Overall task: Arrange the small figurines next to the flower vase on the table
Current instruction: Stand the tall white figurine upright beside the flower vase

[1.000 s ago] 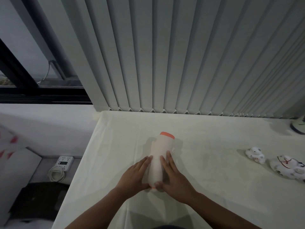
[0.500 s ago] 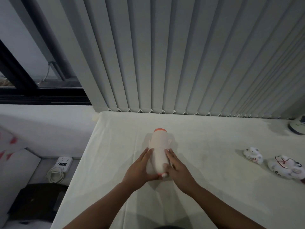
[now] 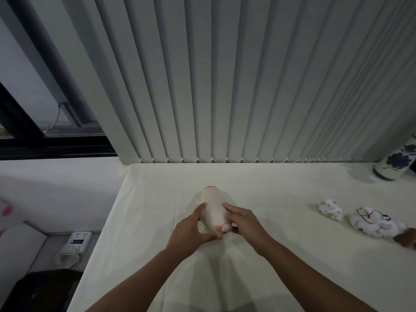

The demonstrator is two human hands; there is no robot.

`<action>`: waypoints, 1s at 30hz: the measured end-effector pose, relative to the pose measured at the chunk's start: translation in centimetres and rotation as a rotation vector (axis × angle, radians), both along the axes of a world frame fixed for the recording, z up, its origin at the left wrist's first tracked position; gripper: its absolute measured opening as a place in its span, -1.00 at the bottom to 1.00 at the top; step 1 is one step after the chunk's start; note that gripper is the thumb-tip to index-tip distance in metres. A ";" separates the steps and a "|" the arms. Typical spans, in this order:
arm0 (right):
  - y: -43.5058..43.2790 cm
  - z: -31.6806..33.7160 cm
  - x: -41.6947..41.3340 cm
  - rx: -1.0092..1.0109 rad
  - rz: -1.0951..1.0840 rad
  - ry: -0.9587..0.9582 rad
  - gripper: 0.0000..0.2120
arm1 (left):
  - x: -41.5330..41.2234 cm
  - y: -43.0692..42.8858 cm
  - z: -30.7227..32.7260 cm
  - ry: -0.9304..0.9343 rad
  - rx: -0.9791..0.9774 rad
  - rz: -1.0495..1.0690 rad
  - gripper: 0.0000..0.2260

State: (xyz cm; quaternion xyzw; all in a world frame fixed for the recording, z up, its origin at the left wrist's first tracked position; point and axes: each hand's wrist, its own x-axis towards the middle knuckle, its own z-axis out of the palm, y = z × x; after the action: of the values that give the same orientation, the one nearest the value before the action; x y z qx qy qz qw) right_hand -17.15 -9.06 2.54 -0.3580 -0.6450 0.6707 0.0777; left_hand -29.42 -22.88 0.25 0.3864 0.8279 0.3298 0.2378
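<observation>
Both hands clasp a white figurine with an orange top [image 3: 211, 207] above the table [image 3: 270, 255]: the left hand [image 3: 191, 230] wraps its left side and base, the right hand [image 3: 244, 221] presses its right side. Well to the right lie a small white cat figurine [image 3: 331, 209] and a larger white cat figurine [image 3: 373, 224] just beside it. The blue-flowered vase [image 3: 396, 162] stands at the far right corner, near the vertical blinds [image 3: 225, 86]

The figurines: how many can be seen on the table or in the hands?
3 clearly. A white one with orange parts is held between the left hand and right hand. Two white ones lie at right: a small and a larger. A brown object at the edge is unclear.
</observation>
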 end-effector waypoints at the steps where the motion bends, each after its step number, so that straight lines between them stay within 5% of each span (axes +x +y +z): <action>1: 0.1 0.3 0.2 -0.020 -0.004 0.011 -0.64 | 0.1 0.0 0.2 0.011 0.021 0.010 -0.09; 30: 3.1 2.1 -4.3 0.088 0.097 0.135 -0.71 | -6.4 5.4 3.6 -0.107 0.134 0.008 -0.62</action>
State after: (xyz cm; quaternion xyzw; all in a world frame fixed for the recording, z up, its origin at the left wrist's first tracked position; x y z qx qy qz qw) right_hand -21.42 -5.96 4.67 -0.2765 -0.6839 0.6671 0.1040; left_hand -35.77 -17.47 3.81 0.3797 0.7916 0.4059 0.2540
